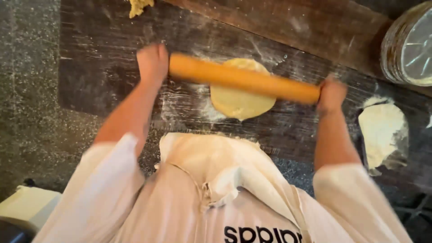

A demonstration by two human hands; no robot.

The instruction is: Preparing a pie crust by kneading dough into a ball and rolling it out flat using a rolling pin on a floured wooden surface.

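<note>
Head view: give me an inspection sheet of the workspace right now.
Surface: dark wooden board, streaked with flour, on a speckled counter.
Job's things: rolling pin lying across a flat round of dough.
Clutter: dough scrap at the board's far edge; flour pile at right.
Grippers: left hand and right hand press on the pin's ends.
Cables: nothing seen.
Surroundings: round glass container at top right; pale box at lower left.
</note>
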